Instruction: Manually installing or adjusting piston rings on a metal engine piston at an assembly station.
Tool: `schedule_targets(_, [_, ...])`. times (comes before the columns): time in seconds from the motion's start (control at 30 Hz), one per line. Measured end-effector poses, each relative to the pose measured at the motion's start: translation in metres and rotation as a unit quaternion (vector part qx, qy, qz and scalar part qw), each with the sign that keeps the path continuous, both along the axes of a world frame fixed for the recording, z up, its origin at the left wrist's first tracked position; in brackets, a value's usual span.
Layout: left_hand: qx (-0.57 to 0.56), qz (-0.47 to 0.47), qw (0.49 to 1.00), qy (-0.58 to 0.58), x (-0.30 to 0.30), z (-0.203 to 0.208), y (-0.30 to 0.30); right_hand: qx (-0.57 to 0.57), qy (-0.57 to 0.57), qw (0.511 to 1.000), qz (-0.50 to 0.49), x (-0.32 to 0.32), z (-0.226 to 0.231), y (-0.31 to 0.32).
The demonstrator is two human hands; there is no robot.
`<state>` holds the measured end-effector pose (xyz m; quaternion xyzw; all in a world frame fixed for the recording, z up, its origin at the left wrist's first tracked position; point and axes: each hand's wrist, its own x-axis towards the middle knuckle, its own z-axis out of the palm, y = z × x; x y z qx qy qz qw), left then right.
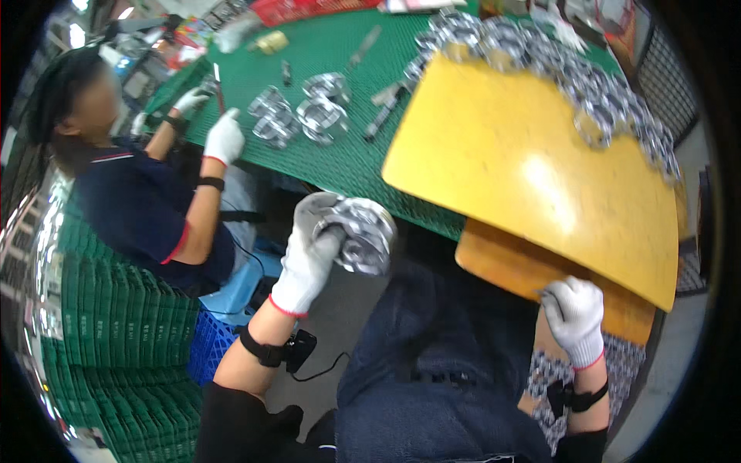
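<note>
My left hand [305,251], in a white knit glove with a red cuff, is closed round a shiny metal ring-shaped part [366,235]. It holds the part in the air in front of the green table edge, with the thumb against its near side. My right hand [575,315], gloved alike, has its fingers curled together beside the lower wooden board [525,261]. Whatever those fingers hold, if anything, is too small to make out. Below the right hand lie many small metal pieces [624,361], partly hidden by the board and my forearm.
A yellow board [532,154] lies on the green table [355,166], lined along its far edge with shiny metal parts [505,42]. More such parts [323,116] and a black marker [382,116] lie left of it. A co-worker [139,185] sits at left, near stacked green crates [116,316].
</note>
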<state>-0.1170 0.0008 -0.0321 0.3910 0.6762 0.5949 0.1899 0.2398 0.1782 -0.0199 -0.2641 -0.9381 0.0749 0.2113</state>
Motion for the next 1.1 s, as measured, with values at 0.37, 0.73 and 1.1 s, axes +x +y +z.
schedule_targets(0.37, [-0.151, 0.32, 0.934, 0.051, -0.223, -0.064, 0.009, 0.036, 0.073, 0.997, -0.018, -0.006, -0.03, 0.017])
schedule_targets(0.73, [-0.061, 0.414, 0.908, 0.013, -0.189, -0.034, 0.095, 0.038, 0.017, 0.999, -0.005, 0.002, -0.01, 0.018])
schedule_targets(1.1, [-0.139, -0.056, 0.931, 0.333, -0.062, 0.014, 0.005, 0.017, 0.024, 1.0, -0.002, 0.005, -0.009, 0.016])
